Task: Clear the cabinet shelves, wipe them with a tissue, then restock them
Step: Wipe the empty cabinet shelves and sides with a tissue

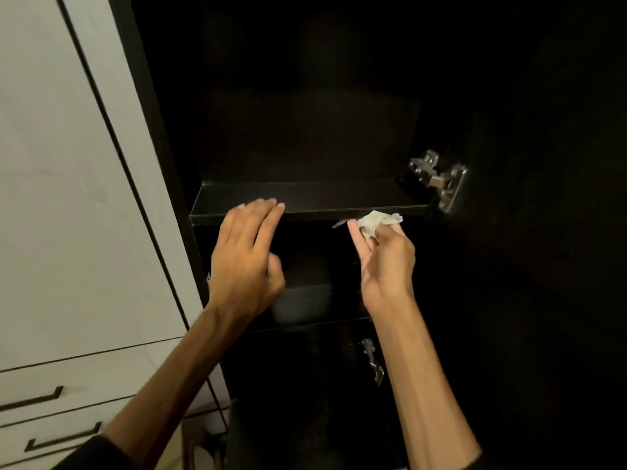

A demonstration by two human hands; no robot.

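The dark cabinet fills the view from twelve o'clock down through the centre, its inside mostly lost in shadow. At nine o'clock stands a white cupboard front, with white drawers bearing dark bar handles toward seven o'clock. Across the middle runs a dark shelf. The left hand rests on the shelf's front edge at its left part, fingers straight and held close together, fingertips lying on the board. The right hand, just right of centre, pinches a crumpled white tissue between thumb and curled fingers, the forefinger stretched out; the tissue sits right at the shelf's front lip. Below the hands a dim grey container sits on a lower shelf. A metal hinge shines at three o'clock, a smaller one at five o'clock.
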